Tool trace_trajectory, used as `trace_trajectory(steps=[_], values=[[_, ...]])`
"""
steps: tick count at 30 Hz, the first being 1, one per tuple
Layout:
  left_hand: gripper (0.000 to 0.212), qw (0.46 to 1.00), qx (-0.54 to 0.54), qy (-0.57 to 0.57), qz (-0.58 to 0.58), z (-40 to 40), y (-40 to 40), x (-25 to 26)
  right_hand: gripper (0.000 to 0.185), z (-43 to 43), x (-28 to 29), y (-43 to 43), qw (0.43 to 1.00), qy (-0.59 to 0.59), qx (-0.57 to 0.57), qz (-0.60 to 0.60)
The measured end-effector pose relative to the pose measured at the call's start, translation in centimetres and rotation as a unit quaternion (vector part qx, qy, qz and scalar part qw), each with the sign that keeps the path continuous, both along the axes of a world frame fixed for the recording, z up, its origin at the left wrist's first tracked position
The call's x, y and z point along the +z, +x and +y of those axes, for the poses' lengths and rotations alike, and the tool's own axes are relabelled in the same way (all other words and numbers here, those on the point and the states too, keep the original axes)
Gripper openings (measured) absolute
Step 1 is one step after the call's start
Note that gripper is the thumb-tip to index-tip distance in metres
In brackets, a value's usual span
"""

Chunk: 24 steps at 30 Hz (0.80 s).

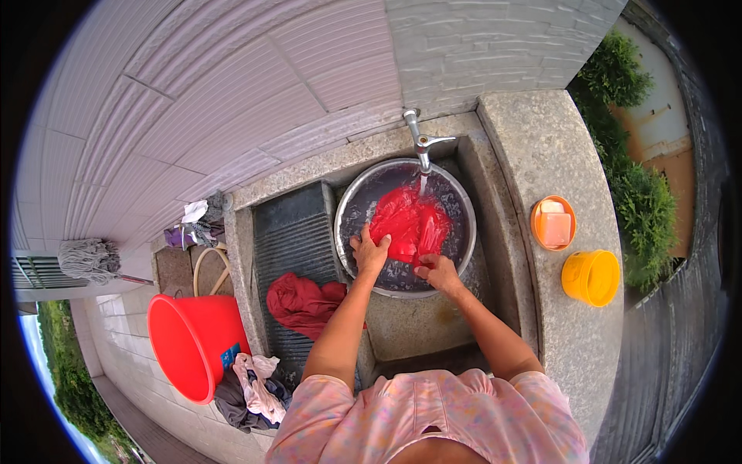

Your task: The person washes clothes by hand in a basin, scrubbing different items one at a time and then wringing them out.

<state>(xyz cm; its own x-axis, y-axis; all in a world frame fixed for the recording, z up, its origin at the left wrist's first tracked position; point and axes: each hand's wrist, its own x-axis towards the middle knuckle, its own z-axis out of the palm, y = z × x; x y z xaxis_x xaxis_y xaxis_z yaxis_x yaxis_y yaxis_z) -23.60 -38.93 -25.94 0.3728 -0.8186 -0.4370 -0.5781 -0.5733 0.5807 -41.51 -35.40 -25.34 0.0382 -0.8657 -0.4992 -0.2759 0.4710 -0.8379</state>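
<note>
A bright red cloth [406, 223] lies in the water of a round metal basin [342, 255], under a stream from the chrome tap [424, 145]. My left hand [370, 250] rests at the cloth's left edge, fingers spread, over the basin's near left part. At the cloth's lower right corner, my right hand [437, 271] has its thumb and fingertips closed on the hem. A darker red garment [304, 301] is heaped on the ribbed washboard [295, 243] left of the basin, beside my left forearm.
The basin stands in a stone sink [406, 330]. On the right ledge are an orange dish [536, 232] with soap bars [555, 226] and a yellow tub [590, 278]. To the left are a red bucket [194, 348], piled clothes [255, 394], a hose [200, 269] and a mop [90, 261].
</note>
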Motion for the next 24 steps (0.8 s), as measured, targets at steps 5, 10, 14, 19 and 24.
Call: trace_trajectory(steps=[5,10,14,19,24], values=[[0.084,0.970,-0.204,0.050,-0.119,3.1,-5.6,2.0,0.026,0.6,-3.2,-0.1,0.978,0.092,-0.179,-0.055],[0.058,0.945,-0.250,-0.014,-0.213,3.2,-2.8,-5.8,0.042,-0.4,-4.4,0.2,0.983,-0.062,-0.162,0.055],[0.025,0.998,-0.059,0.003,-0.023,-0.3,-3.4,-2.4,0.070,-1.9,2.1,1.3,0.956,0.156,-0.176,-0.176],[0.017,0.919,-0.188,-0.234,0.255,1.7,-7.8,8.6,0.078,-3.5,-2.1,-0.2,0.779,0.283,-0.103,-0.549],[0.018,0.842,-0.346,-0.331,0.247,3.9,-10.4,12.7,0.053,-4.8,0.6,-0.3,0.759,0.249,-0.069,-0.598]])
